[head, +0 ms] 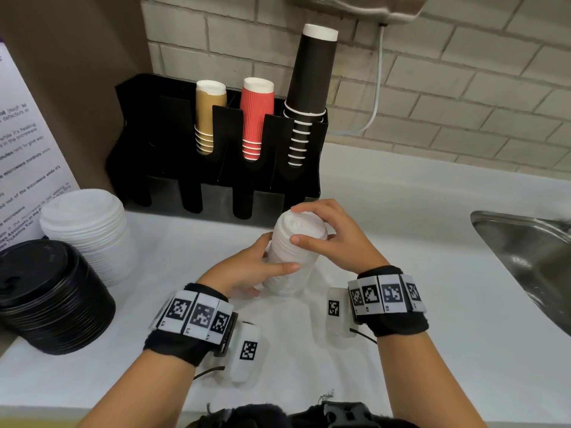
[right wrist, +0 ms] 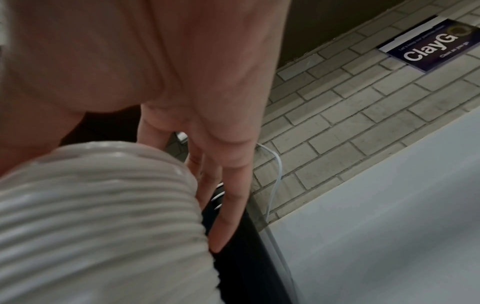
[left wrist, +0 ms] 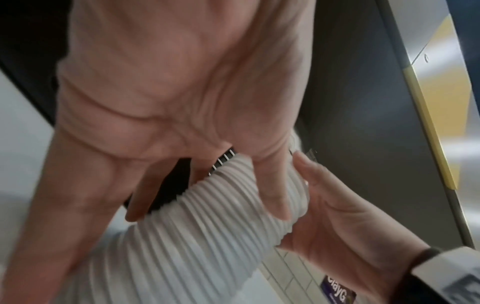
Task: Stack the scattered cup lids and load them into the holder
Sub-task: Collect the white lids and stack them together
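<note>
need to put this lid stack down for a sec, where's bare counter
Bare counter lies right of the held lid stack, up to the sink. The left is crowded: white lids and black lids. The holder blocks the back.

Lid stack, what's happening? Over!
Both hands, left and right, grip the white lid stack. Stack above counter, not yet in holder. Nothing blocking the front slots.

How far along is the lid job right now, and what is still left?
Done: lids are gathered into stacks. In hand: a white lid stack, tilted, gripped by the left hand low and the right hand near its top, in front of the holder. Left: load it, then the bigger white stack and black stack on the counter; no lids show in the holder.
</note>
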Demonstrator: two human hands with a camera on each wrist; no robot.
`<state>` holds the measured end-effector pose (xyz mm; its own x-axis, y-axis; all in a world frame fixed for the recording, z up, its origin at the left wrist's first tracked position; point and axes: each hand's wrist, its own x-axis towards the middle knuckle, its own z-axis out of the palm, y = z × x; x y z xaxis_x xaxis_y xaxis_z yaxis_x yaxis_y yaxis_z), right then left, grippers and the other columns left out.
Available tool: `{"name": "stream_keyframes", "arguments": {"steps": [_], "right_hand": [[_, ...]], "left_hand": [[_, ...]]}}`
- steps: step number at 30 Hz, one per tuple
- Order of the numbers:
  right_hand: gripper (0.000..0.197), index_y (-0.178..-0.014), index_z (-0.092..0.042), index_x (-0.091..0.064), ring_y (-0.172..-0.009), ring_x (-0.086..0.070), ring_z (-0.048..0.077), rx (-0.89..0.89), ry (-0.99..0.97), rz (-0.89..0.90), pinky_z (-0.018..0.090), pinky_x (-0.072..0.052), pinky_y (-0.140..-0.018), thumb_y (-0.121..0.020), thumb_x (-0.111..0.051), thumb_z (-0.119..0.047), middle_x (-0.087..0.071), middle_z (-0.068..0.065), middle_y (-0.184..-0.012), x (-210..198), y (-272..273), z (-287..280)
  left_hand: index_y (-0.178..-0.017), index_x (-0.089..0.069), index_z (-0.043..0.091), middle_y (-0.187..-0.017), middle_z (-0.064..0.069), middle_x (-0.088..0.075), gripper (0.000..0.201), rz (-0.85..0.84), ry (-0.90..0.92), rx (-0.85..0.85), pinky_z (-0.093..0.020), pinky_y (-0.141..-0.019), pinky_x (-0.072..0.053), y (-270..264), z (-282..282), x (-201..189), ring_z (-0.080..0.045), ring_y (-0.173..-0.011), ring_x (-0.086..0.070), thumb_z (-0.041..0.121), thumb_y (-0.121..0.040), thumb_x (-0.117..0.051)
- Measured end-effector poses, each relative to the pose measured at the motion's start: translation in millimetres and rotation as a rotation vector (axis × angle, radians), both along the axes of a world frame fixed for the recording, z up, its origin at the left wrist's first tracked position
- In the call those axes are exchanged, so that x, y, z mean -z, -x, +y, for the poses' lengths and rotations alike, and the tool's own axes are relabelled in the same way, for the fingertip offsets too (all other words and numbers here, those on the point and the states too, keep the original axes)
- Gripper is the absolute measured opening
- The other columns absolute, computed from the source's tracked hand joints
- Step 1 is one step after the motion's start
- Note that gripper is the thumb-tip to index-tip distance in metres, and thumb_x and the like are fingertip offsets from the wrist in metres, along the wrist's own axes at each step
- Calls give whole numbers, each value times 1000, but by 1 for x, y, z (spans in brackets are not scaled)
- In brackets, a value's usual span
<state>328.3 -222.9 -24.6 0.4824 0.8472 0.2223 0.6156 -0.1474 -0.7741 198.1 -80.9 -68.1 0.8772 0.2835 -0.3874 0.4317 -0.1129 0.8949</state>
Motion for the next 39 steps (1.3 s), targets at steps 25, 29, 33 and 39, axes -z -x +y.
{"name": "stream_keyframes", "arguments": {"steps": [25,29,33,39], "right_hand": [[58,-126,-44,-43,-124,-41,22,20,544,-54,38,-39,-102,-78,-75,-34,-42,2,-134,-40,-70,-5],[74,-128,-43,-41,-121,-43,22,27,611,-118,39,-41,-102,-67,-83,-41,-44,1,-132,-39,-73,0],[76,-128,-42,-40,-111,-48,20,41,630,-177,31,-42,-88,-66,-84,-39,-48,-1,-127,-38,-74,3],[71,-125,-41,-43,-109,-50,20,38,618,-181,28,-41,-83,-66,-84,-39,-50,-2,-124,-42,-76,3]], "left_hand": [[-141,-39,29,-148,-3,-35,50,-193,110,-335,-33,-88,-36,-29,-8,-1,-21,-126,-42,16,-96,-56],[-130,-50,27,-139,-1,-45,34,-213,141,-392,-33,-101,-38,-6,-1,-4,-19,-127,-46,15,-98,-53],[-124,-54,26,-132,0,-50,28,-236,137,-413,-35,-106,-37,7,2,-6,-18,-124,-49,14,-98,-52],[-119,-57,27,-130,1,-52,27,-288,149,-458,-37,-110,-37,18,8,-6,-14,-121,-51,12,-98,-52]]}}
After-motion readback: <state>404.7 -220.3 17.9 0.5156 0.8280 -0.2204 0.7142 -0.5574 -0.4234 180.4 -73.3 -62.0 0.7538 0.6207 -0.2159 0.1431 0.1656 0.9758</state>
